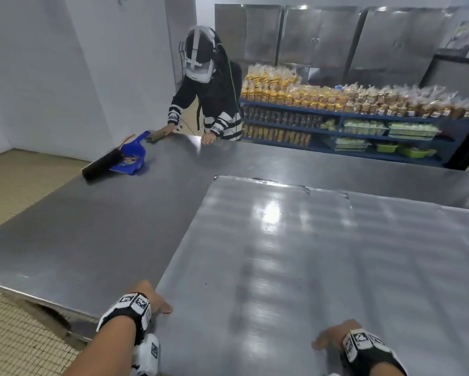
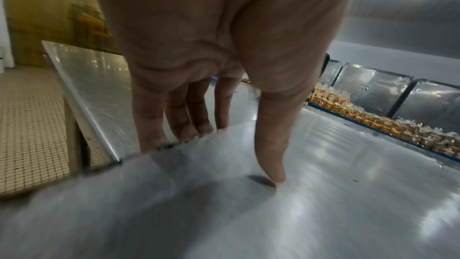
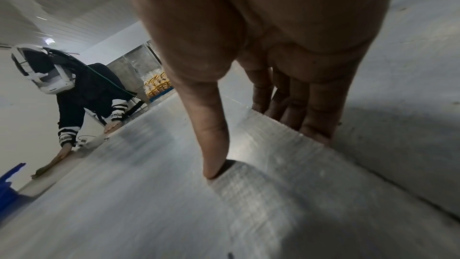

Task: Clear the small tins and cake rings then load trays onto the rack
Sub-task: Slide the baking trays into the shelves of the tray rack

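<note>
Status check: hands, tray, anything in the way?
Left hand and right hand grip tray edges, thumbs on top. Tray over table. Dustpan far left, clear.

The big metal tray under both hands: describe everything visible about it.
The tray is a large, flat, thin sheet of dull silver metal, bare, with glare and a few dark specks. It lies on the steel table, overlapping other sheets at its far edge. The left hand grips its left edge, thumb on top, fingers below; the right hand grips the right edge likewise, thumb on top.
</note>
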Motion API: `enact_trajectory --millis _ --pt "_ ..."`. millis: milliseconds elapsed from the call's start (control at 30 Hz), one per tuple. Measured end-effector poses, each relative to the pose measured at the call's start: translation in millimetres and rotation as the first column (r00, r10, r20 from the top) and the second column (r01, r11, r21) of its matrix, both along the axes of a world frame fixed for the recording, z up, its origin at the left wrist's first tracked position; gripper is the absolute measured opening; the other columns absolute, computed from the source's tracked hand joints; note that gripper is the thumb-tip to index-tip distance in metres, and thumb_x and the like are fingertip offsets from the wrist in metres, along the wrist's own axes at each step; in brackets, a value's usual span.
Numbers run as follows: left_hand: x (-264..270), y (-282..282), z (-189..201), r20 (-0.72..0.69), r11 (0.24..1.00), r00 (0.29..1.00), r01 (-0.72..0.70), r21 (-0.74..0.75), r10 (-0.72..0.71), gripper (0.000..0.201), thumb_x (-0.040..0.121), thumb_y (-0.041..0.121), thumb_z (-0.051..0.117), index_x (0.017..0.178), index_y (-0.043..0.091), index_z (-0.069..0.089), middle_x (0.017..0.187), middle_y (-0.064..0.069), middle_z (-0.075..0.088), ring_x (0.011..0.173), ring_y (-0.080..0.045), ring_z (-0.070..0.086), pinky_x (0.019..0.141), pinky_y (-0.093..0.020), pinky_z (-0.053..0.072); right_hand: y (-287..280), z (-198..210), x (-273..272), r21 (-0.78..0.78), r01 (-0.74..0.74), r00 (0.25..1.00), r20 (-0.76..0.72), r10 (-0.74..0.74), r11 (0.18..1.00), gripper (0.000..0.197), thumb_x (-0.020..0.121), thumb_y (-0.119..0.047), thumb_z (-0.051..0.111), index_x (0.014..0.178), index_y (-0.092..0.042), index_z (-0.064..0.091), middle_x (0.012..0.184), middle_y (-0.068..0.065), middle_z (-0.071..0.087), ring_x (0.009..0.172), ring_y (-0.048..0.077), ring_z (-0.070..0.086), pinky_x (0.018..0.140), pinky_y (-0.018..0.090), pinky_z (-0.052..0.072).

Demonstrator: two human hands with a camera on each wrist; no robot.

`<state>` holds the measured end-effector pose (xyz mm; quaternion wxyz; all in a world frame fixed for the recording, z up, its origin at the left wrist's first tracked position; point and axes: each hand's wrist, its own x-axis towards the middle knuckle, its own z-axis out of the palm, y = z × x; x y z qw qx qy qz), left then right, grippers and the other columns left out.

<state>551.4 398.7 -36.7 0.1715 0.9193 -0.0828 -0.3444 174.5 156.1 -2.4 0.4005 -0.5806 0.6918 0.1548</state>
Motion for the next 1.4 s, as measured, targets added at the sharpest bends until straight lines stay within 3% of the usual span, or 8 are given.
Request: enact_trajectory --millis 167,333,500,700,800,967,1167,1400 --pt "-7.4 -9.5 25.2 0.015 0.998 0.999 0.049 -0.044 -0.049 0.054 0.060 0.040 0.090 0.100 0.009 0.071 0.092 -0.005 0.070 0.084 -0.024 0.068 0.073 -0.027 0.051 12.5 4.6 7.4 -0.040 0.065 0.998 0.003 -0.065 0.997 0.066 0.042 -0.013 0.096 0.096 0.000 0.060 0.087 0.010 0.061 0.086 0.025 0.061 0.070 0.025 0.046" --pt "-12.1 -14.0 13.1 -0.053 0.987 0.999 -0.006 -0.159 -0.002 0.057 0.072 0.033 0.086 0.118 0.005 0.067 0.106 -0.010 0.070 0.088 -0.024 0.062 0.078 -0.025 0.045 2.0 -32.2 14.0 -0.124 0.142 0.990 0.017 -0.141 0.982 0.103 0.017 -0.051 0.083 0.110 -0.012 0.059 0.102 0.007 0.067 0.094 0.023 0.066 0.086 0.030 0.052" --pt "-16.0 -20.1 13.1 -0.138 0.945 0.969 -0.231 -0.232 0.203 0.058 0.078 0.022 0.083 0.123 -0.008 0.062 0.118 -0.019 0.067 0.085 -0.026 0.055 0.076 -0.027 0.041 20.3 -2.1 31.6 -0.141 0.225 0.974 0.055 -0.219 0.964 0.106 0.044 -0.047 0.090 0.132 -0.001 0.053 0.129 0.015 0.061 0.115 0.031 0.061 0.095 0.032 0.049" --pt "-19.8 -12.8 12.9 -0.197 0.851 0.904 -0.424 -0.311 0.379 0.036 0.070 0.010 0.086 0.092 -0.010 0.066 0.080 -0.017 0.069 0.074 -0.036 0.068 0.077 -0.044 0.058 24.1 -12.7 36.5 -0.171 0.233 0.971 0.100 -0.218 0.958 0.095 0.061 -0.074 0.062 0.139 -0.021 0.053 0.146 0.010 0.048 0.129 0.028 0.051 0.106 0.031 0.040" --pt "-15.6 -7.4 14.5 -0.174 0.821 0.892 -0.452 -0.350 0.417 0.031 0.065 0.014 0.087 0.079 -0.004 0.065 0.073 -0.015 0.069 0.068 -0.035 0.069 0.073 -0.045 0.060 28.5 -9.3 33.1 -0.132 0.277 0.948 0.199 -0.248 0.952 0.069 0.083 -0.057 0.064 0.135 -0.013 0.058 0.132 0.014 0.058 0.118 0.029 0.059 0.098 0.028 0.046" --pt "-14.7 -1.4 28.2 -0.164 0.798 0.902 -0.430 -0.423 0.399 0.024 0.070 0.007 0.084 0.070 0.003 0.060 0.067 -0.011 0.065 0.068 -0.031 0.067 0.071 -0.039 0.056 42.2 -8.2 34.4 0.000 0.410 0.883 0.252 -0.397 0.912 0.050 0.069 -0.025 0.088 0.097 0.009 0.066 0.092 0.018 0.070 0.082 0.035 0.069 0.075 0.042 0.058" --pt "-17.0 0.1 43.5 -0.146 0.793 0.914 -0.402 -0.458 0.379 0.021 0.067 0.007 0.084 0.073 0.002 0.065 0.069 -0.013 0.067 0.069 -0.032 0.069 0.071 -0.043 0.058 56.0 9.3 32.9 -0.046 0.608 0.718 0.457 -0.524 0.793 0.073 0.069 -0.003 0.085 0.135 -0.003 0.055 0.106 0.018 0.068 0.080 0.030 0.061 0.082 0.031 0.048" --pt "-12.3 0.2 57.0 -0.135 0.776 0.924 -0.374 -0.507 0.357 0.016 0.066 0.003 0.081 0.072 0.007 0.066 0.071 -0.011 0.070 0.069 -0.031 0.071 0.075 -0.046 0.060 78.0 34.6 28.6 -0.056 0.681 0.649 0.508 -0.566 0.730 0.051 0.070 0.003 0.082 0.118 0.007 0.064 0.072 0.006 0.061 0.057 0.021 0.053 0.067 0.027 0.044"
